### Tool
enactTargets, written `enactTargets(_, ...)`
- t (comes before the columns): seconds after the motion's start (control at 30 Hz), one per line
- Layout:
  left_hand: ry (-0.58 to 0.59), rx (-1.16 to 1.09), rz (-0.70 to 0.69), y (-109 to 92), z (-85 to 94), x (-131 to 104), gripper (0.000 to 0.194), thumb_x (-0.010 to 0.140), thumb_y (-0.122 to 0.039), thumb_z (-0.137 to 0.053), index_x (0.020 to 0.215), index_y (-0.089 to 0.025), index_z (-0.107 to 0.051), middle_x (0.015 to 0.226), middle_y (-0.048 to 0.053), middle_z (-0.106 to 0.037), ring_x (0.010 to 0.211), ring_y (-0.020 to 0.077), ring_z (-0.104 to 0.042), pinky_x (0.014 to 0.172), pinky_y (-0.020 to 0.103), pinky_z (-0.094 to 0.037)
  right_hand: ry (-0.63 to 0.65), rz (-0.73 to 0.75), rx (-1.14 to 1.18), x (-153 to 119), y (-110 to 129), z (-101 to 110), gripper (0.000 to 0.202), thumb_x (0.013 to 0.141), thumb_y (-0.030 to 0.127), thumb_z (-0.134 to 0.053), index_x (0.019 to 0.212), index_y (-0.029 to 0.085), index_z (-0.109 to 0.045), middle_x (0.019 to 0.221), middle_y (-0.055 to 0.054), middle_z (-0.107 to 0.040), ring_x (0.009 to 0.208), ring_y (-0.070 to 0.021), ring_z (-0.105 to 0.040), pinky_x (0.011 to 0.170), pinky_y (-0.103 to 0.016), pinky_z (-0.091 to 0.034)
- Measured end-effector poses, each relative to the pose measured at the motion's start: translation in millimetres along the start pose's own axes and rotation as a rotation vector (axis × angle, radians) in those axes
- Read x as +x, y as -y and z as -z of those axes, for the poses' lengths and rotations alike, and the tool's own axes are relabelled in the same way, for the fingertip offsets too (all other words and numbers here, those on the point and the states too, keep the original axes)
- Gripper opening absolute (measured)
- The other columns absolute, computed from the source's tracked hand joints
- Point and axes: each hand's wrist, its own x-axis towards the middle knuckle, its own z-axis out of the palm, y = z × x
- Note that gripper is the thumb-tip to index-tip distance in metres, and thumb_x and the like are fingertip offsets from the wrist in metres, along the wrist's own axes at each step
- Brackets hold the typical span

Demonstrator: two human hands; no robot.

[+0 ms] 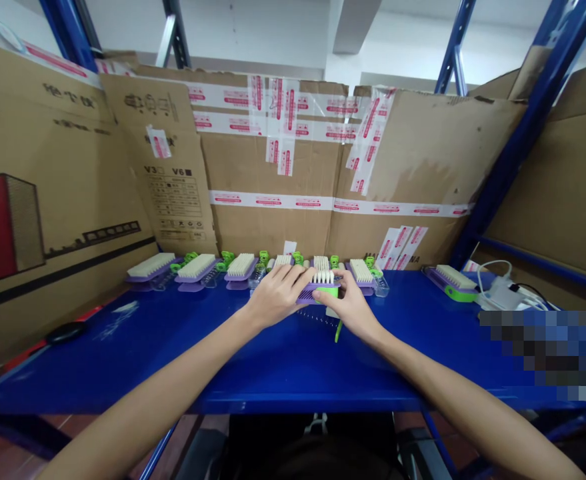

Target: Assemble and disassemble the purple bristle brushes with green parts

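Both of my hands hold one scrub brush (317, 293) above the blue table, its cream bristles facing up over a purple and green body. My left hand (279, 293) wraps the brush's left end, fingers curled over the bristle side. The right end is gripped by my right hand (351, 307), thumb on the green part. Just below the brush a thin green piece (339, 331) sticks down; what it joins to is hidden. Behind my hands stands a row of several similar purple brushes, among them one brush (241, 267) with clear plastic and green parts beside it.
Taped cardboard (273, 173) walls the back of the blue table (173, 360). At the right lie another purple and green brush (455, 280) and a white charger with cables (503, 293). A black round object (66, 332) sits at the left edge. Blue metal posts (513, 140) frame the sides.
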Motion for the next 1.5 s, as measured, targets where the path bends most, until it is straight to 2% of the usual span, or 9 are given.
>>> enactTargets(0.1,-0.037,-0.027,0.009,4.3,1.0,-2.2,0.064,0.113,-0.053,-0.066,0.162,-0.015,-0.052,0.125,0.017,-0.078,0.109,0.034,-0.077,0.094,0.05,-0.064,0.025,0.026,0.049,-2.5,5.9,0.4,0.077,0.084,0.062,-0.093,0.139,0.027,-0.053,0.128,-0.012,-0.074,0.116,-0.0326,-0.072,0.106,-0.054,-0.058)
enactTargets(0.3,-0.134,-0.119,-0.12,20.2,4.0,-11.6,0.07,0.115,-0.05,-0.062,0.173,-0.017,-0.041,0.14,0.018,-0.077,0.125,0.0352,-0.076,0.111,0.056,-0.064,0.118,0.151,0.103,-6.8,16.2,3.3,0.083,0.078,0.058,-0.1,0.143,0.03,-0.057,0.131,-0.01,-0.073,0.122,-0.0327,-0.072,0.11,-0.054,-0.059)
enactTargets(0.43,-0.078,-0.186,-0.046,16.7,2.6,-8.3,0.069,0.108,-0.043,-0.072,0.168,-0.021,-0.045,0.141,0.017,-0.074,0.13,0.0369,-0.075,0.114,0.058,-0.064,0.148,0.193,0.046,-1.2,11.7,10.6,0.082,0.082,0.06,-0.098,0.146,0.029,-0.057,0.127,-0.009,-0.074,0.118,-0.0325,-0.073,0.108,-0.056,-0.061)
enactTargets(0.6,0.02,-0.359,0.038,12.2,-0.3,-5.0,0.082,0.097,-0.039,-0.084,0.167,-0.023,-0.043,0.155,0.02,-0.065,0.143,0.0405,-0.067,0.119,0.063,-0.06,0.124,0.395,-0.23,0.3,11.4,20.4,0.085,0.086,0.051,-0.095,0.155,0.028,-0.052,0.151,-0.014,-0.065,0.138,-0.0378,-0.066,0.122,-0.061,-0.053)
enactTargets(0.77,0.018,-0.278,-0.003,17.4,-2.0,-7.4,0.093,0.095,-0.046,-0.086,0.171,-0.02,-0.039,0.139,0.019,-0.072,0.126,0.0404,-0.074,0.111,0.059,-0.062,0.131,0.522,-0.349,-2.9,14.4,20.4,0.087,0.089,0.048,-0.093,0.16,0.031,-0.046,0.154,-0.014,-0.062,0.142,-0.0391,-0.064,0.122,-0.061,-0.053)
enactTargets(0.97,0.046,-0.15,0.02,9.8,-3.7,-7.7,0.099,0.097,-0.062,-0.082,0.174,-0.02,-0.037,0.132,0.019,-0.071,0.119,0.0412,-0.075,0.106,0.058,-0.064,0.073,0.606,-0.473,-5.5,12.5,13.1,0.083,0.091,0.044,-0.092,0.159,0.031,-0.045,0.143,-0.014,-0.065,0.13,-0.0396,-0.066,0.113,-0.063,-0.057)
enactTargets(1.17,-0.007,-0.166,-0.003,6.6,-5.6,-8.4,0.099,0.099,-0.068,-0.079,0.174,-0.019,-0.037,0.131,0.02,-0.071,0.116,0.0409,-0.075,0.103,0.059,-0.066,0.055,0.635,-0.489,-7.0,13.7,13.1,0.093,0.087,0.047,-0.096,0.162,0.031,-0.043,0.147,-0.016,-0.064,0.134,-0.0417,-0.065,0.115,-0.068,-0.056)
enactTargets(1.33,-0.06,-0.223,-0.055,16.6,-4.5,-9.3,0.095,0.1,-0.063,-0.08,0.173,-0.023,-0.035,0.135,0.018,-0.071,0.122,0.0384,-0.076,0.107,0.058,-0.067,0.162,0.535,-0.338,-7.3,19.9,17.4,0.097,0.086,0.043,-0.095,0.165,0.031,-0.04,0.156,-0.015,-0.061,0.144,-0.0399,-0.063,0.121,-0.062,-0.055)
enactTargets(1.5,-0.091,-0.262,-0.082,15.6,-4.9,-9.0,0.092,0.098,-0.055,-0.081,0.171,-0.021,-0.036,0.131,0.017,-0.072,0.119,0.0378,-0.077,0.103,0.057,-0.07,0.234,0.438,-0.286,-3.5,26.1,25.6,0.101,0.079,0.045,-0.099,0.164,0.032,-0.045,0.15,-0.013,-0.066,0.139,-0.0393,-0.067,0.119,-0.06,-0.056)
